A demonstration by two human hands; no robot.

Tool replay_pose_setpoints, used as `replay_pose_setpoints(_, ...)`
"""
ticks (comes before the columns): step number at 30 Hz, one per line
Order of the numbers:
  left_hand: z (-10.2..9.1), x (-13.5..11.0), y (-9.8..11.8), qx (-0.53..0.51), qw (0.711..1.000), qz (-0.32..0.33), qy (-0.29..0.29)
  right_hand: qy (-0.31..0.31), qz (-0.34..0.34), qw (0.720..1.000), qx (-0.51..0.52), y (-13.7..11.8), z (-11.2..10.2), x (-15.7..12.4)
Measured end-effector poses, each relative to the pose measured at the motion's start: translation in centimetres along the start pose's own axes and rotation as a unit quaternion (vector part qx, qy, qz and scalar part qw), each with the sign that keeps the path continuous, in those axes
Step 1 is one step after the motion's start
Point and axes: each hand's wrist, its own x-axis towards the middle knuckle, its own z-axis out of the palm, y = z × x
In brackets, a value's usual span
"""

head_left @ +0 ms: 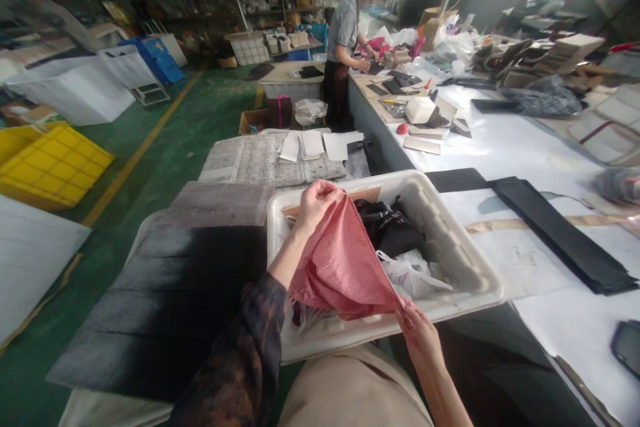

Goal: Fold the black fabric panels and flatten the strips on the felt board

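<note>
A red-and-white checked cloth (345, 263) is stretched over a white plastic tub (475, 273). My left hand (314, 203) is closed round the cloth's upper corner, above the tub's far left part. My right hand (419, 337) pinches the cloth's lower right corner at the tub's near rim. Inside the tub lie black fabric pieces (393, 227) and a crumpled clear plastic bag (413, 273).
A long white worktable (525, 147) runs along the right with long black strips (560, 230) and stacks of cut pieces. Another person (347, 47) works at its far end. Dark flat sheets (190, 280) lie left of the tub. A yellow crate (50, 163) stands on the green floor.
</note>
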Motion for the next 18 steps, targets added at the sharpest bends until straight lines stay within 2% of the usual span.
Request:
replay_pose_setpoints(2,1.6,1.0,-1.4,0.045,0.997,0.037,-0.053,0.013,-0.006,1.0,0.001,0.3,-0.2,0.2)
replay_pose_setpoints(4,2.4,0.8,-2.9,0.143,0.982,0.082,-0.095,0.018,-0.006,1.0,-0.005,0.4,-0.4,0.2)
replay_pose_setpoints(6,2.3,-0.7,-4.5,0.243,0.96,0.092,-0.105,0.016,-0.003,1.0,-0.019,0.6,-0.4,0.1)
replay_pose_setpoints(7,2.0,-2.0,-5.4,0.274,0.954,0.074,-0.097,0.016,-0.003,0.999,-0.028,0.6,-0.4,0.0)
replay_pose_setpoints(10,-0.2,-7.4,-8.1,0.295,0.954,0.008,-0.052,0.029,-0.007,0.998,-0.063,0.7,-0.7,0.0)
replay_pose_setpoints(12,-2.5,-11.8,-9.4,0.311,0.949,-0.031,-0.027,0.048,-0.044,0.989,-0.133,0.7,-1.3,0.3)
replay_pose_setpoints(13,-3.7,-14.1,-9.9,0.321,0.946,-0.051,-0.019,0.057,-0.077,0.977,-0.192,0.6,-1.6,0.7)
replay_pose_setpoints(15,-5.9,-18.4,-10.3,0.34,0.936,-0.088,-0.002,0.059,-0.161,0.926,-0.337,0.6,-2.1,2.1)
replay_pose_setpoints(16,-6.8,-20.4,-10.3,0.348,0.931,-0.107,0.007,0.036,-0.188,0.898,-0.397,0.7,-2.0,3.1)
replay_pose_setpoints(18,-8.1,-23.3,-10.0,0.359,0.923,-0.136,0.028,-0.032,-0.196,0.877,-0.437,1.4,-0.7,5.2)
